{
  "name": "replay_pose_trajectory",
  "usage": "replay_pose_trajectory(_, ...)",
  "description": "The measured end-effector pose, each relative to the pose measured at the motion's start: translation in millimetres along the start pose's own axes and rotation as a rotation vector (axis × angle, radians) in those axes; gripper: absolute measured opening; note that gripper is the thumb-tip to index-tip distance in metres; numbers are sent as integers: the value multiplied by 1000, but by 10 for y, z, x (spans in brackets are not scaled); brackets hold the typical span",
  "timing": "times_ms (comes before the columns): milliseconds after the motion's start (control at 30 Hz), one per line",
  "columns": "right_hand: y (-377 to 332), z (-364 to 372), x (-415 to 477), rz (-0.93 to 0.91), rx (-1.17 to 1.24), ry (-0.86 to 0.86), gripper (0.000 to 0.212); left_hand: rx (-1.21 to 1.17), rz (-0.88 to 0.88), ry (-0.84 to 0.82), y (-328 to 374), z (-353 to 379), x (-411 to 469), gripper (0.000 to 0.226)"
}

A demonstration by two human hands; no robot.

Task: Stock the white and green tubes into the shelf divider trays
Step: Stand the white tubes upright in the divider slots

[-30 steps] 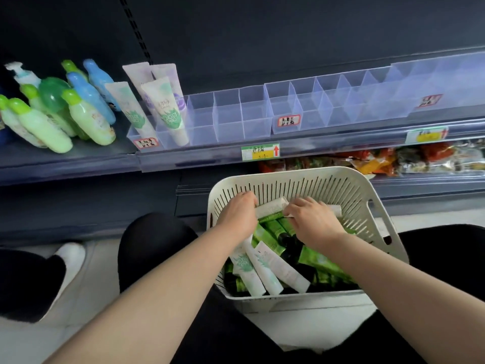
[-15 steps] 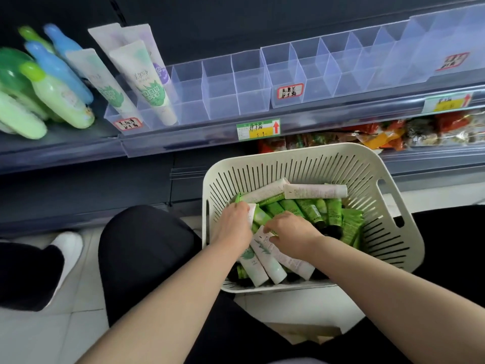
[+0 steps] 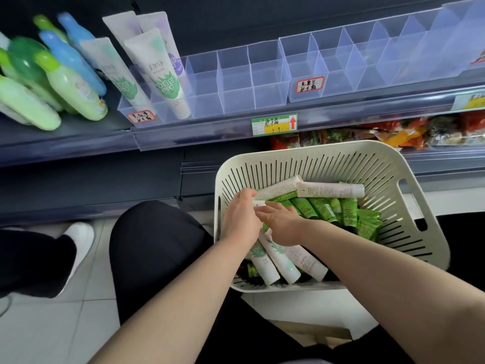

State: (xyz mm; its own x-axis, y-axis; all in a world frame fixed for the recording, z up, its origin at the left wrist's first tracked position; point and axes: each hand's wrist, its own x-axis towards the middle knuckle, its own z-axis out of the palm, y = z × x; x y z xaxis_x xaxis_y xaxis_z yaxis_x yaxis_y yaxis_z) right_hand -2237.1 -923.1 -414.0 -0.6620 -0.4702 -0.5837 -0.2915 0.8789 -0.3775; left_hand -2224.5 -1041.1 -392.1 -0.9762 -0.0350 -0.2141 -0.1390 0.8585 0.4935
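Note:
A cream slotted basket rests on my lap, holding several white-and-green tubes and dark green tubes. My left hand is inside the basket's left side, its fingers closed on the end of a white tube that lies against the far wall. My right hand lies beside it over the pile, fingertips touching the same tube end. Clear divider trays sit on the shelf above. Their leftmost slots hold tall white-and-green tubes.
Green and blue bottles lie on the shelf to the left of the trays. Price labels run along the shelf rail. Snack packets fill the lower shelf behind the basket. My knee and another person's white shoe are at the left.
Both hands moved from the basket's far wall toward its near left side, then back up onto a white tube's end. The view shifted closer to the shelf.

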Motion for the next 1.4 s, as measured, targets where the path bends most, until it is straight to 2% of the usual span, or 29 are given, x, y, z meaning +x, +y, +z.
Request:
replay_pose_trajectory(167, 74, -88, -37, -45, 19, 122, 45, 19, -37, 1, 7, -21, 6, 49)
replay_pose_trajectory(367, 536, -133, -383, -8, 21, 154, 28, 200, 7, -127, -39, 68, -6, 35)
replay_pose_trajectory(433, 603, -97, -483, 32, 88, 189, 30, 294, 29, -191, -61, 113, 3, 28)
replay_pose_trajectory(533, 583, -64, -513, 66, 167, 244, 47, 358, 36, -251, -84, 151, 18, 20)
replay_pose_trajectory(600, 532, -53, -477, 56, 172, 251, 47, 395, 38, -275, -96, 159, 12, 19)
replay_pose_trajectory(667, 490, -78, -455, 35, 107, 290, 36, 454, 54, -310, -94, 153, -17, 22)
replay_pose_trajectory(733, 490, -139, -461, -3, -59, 327, 29, 523, 87, -342, -96, 149, -34, 30)
replay_pose_trajectory(800, 525, -181, -503, -9, -134, 313, 33, 554, 126, -317, -98, 141, -23, 39)
replay_pose_trajectory(867, 558, -193, -568, 25, 38, 267, 35, 488, 173, -233, -73, 115, 9, 43)
replay_pose_trajectory(900, 568, -177, -601, 47, 200, 249, 28, 420, 182, -215, -46, 93, 25, 43)
replay_pose_trajectory(967, 573, -93, -645, 93, 419, 229, 16, 201, 103, -274, 4, 31, 50, 42)
replay_pose_trajectory(1033, 569, -36, -673, 114, 503, 233, 14, -5, 4, -381, 36, -43, 53, 34)
replay_pose_trajectory(1100, 522, -72, -707, 99, 515, 230, 15, -6, 13, -434, 74, -114, 17, 27)
replay_pose_trajectory(1200, 427, -237, -777, 70, 425, 360, 12, 123, 93, -310, 159, -260, -87, 17)
replay_pose_trajectory(1300, 323, -490, -911, 50, 402, 560, 17, 41, 165, -94, 258, -534, -123, 3)
replay_pose_trajectory(1400, 219, -758, -1033, 21, 392, 707, 24, -53, 239, 88, 359, -930, -99, 7)
